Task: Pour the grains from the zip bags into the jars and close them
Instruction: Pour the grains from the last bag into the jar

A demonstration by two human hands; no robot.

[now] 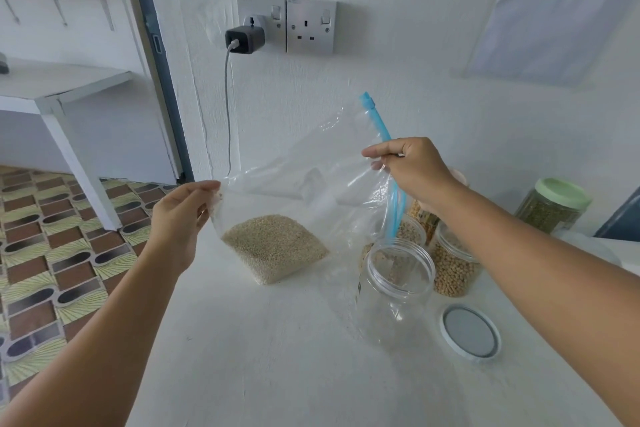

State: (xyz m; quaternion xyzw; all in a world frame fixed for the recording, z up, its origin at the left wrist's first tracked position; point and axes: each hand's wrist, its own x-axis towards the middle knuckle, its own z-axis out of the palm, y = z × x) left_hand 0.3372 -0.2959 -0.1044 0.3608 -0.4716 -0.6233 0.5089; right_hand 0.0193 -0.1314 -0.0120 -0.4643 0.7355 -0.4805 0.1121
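The zip bag (298,191) hangs slantwise between both hands, left of and above the empty jar (394,284). The right hand (412,166) pinches the bag's upper edge just by the blue zip strip (381,135), whose lower end dangles at the jar's rim; the left hand (183,218) pinches the far corner, well away from the jar. The pale grains (273,246) sit pooled in the bag's low belly, left of the jar (so nothing pours yet). The bag's long axis runs from grains up toward the zip, so the left hand probably must lift to send them jarward. The loose lid (471,331) lies right of the jar.
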